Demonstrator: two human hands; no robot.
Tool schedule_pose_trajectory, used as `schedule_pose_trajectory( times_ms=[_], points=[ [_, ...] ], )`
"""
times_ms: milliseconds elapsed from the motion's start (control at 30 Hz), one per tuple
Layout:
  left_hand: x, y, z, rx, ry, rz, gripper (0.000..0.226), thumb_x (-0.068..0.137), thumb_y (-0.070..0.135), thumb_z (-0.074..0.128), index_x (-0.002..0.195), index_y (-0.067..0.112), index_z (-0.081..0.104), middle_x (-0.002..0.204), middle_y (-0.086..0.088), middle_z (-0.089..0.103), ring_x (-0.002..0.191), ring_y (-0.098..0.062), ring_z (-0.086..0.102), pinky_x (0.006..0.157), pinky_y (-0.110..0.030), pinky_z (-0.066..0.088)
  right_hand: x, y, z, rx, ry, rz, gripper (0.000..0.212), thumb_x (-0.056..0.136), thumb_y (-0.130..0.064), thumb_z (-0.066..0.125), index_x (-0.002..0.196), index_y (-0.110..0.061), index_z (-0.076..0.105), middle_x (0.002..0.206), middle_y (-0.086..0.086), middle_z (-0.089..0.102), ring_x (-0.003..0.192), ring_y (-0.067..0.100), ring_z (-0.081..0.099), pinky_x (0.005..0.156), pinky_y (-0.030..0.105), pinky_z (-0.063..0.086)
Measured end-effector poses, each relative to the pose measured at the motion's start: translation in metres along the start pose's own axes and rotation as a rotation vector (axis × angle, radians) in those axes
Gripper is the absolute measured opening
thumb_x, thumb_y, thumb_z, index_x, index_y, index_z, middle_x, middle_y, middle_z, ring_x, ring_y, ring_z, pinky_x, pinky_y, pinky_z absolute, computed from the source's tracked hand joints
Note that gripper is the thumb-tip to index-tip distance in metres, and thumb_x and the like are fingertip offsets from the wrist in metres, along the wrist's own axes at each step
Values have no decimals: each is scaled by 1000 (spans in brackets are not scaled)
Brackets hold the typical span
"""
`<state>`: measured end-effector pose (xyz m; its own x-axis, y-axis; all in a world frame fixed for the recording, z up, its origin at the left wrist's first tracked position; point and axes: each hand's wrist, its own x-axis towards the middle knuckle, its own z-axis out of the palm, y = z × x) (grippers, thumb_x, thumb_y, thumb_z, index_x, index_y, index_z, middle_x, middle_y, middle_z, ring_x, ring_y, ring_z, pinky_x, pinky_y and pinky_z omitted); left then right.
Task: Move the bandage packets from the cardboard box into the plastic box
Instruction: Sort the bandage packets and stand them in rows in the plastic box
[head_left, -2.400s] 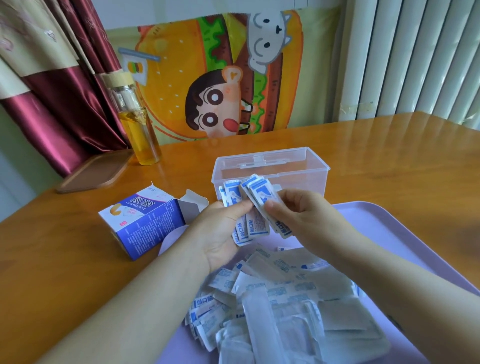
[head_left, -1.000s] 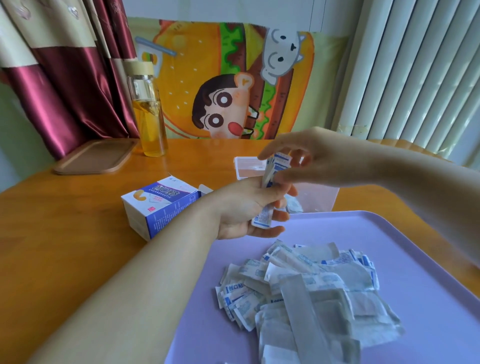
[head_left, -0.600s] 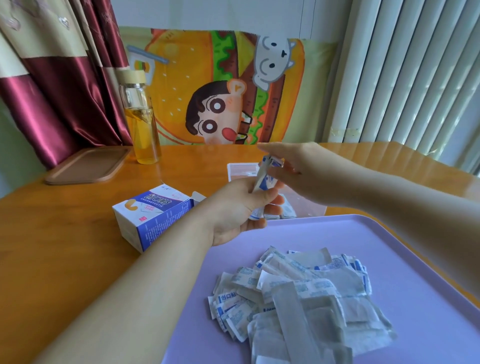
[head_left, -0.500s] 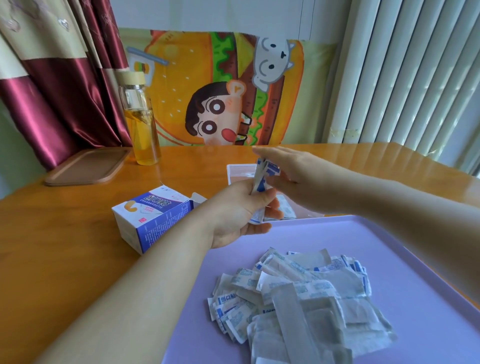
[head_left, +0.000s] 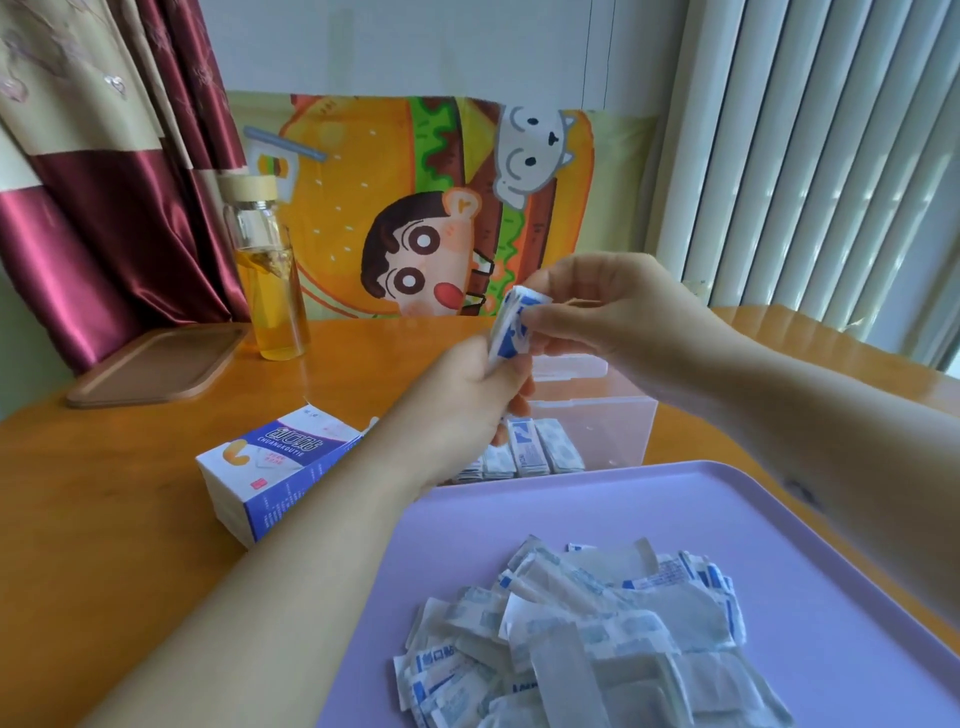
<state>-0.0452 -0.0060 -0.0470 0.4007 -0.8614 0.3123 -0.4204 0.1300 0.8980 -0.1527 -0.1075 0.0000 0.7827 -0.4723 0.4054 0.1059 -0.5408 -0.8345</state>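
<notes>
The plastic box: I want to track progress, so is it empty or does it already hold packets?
Not empty. Several bandage packets show through the clear wall of the plastic box, lined up along its near side.

Left hand (head_left: 467, 400): raised above the plastic box (head_left: 597, 415), closed around the lower end of a small stack of bandage packets (head_left: 511, 327).
Right hand (head_left: 597, 306): fingers (head_left: 540, 314) pinch the top of the same stack.
Plastic box: clear, on the counter (head_left: 104, 519), a few packets lying inside.
Cardboard box (head_left: 275, 467): blue and white, left of the plastic box, flap open.
Tray (head_left: 675, 499): lilac, holding a loose heap of packets (head_left: 597, 639).
Bottle (head_left: 267, 280): upright, far left.
</notes>
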Motion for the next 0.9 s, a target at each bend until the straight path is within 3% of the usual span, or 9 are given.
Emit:
schedule_pose_trajectory(
  times_ms=[133,300,400,467,533,667,767,867,900],
  points=[
    [22,6,-4,23,3,48,11,99,23,42,99,26,53,65,11,51,57,0,49,51,-17,40,12,9,-4,83,-81,103,11,82,-4,67,88,-13,69,75,0,71,70,10,65,66,21,50],
    [41,2,0,20,-5,87,17,99,20,42,106,32,52,73,14,57,59,6,55,51,-14,45,26,26,-1,154,-36,128,12,87,-2,61,84,-12,67,60,-5,65,53,7,56,58,18,43],
    [45,-17,-1,199,33,37,43,96,32,48,137,31,35,110,11,59,86,2,60,75,-23,52,39,42,-6,91,44,165,8,87,-8,63,88,-14,68,65,-7,64,57,8,49,63,23,43],
    [45,-30,-7,468,64,29,57,94,32,52,145,29,26,129,7,47,110,-9,52,90,-27,44,50,54,-21,-147,156,193,8,88,-10,63,94,-12,68,67,-6,64,57,9,49,61,21,45],
    [45,-39,-15,626,36,11,54,93,32,54,143,28,33,139,4,38,127,-15,39,102,-30,35,60,65,-34,-456,175,273,12,87,-8,60,96,-9,67,65,-3,63,54,9,53,48,13,44],
    [42,-41,-21,725,-189,-121,48,89,41,58,134,35,44,140,5,38,131,-18,30,102,-32,31,71,81,-33,-875,-158,535,11,85,-4,57,88,4,64,67,12,66,52,16,60,58,25,51],
    [41,-42,-22,753,-221,-109,42,89,40,59,129,34,49,140,5,40,132,-16,28,102,-30,30,75,83,-20,-1063,-317,656,13,86,0,53,73,0,55,61,11,58,39,12,56,45,17,47],
    [41,-47,-23,764,-225,-103,38,90,39,58,127,34,50,140,5,42,130,-14,29,98,-28,32,75,84,-7,-1212,-452,685,17,92,-5,47,101,4,59,79,10,56,78,24,64,74,28,52],
    [41,-47,-24,765,-223,-100,37,90,38,57,126,34,51,139,5,42,130,-13,30,98,-28,32,74,83,-3,-1265,-497,691,20,94,-8,46,107,2,57,81,9,53,88,26,64,76,29,50]
  ],
)
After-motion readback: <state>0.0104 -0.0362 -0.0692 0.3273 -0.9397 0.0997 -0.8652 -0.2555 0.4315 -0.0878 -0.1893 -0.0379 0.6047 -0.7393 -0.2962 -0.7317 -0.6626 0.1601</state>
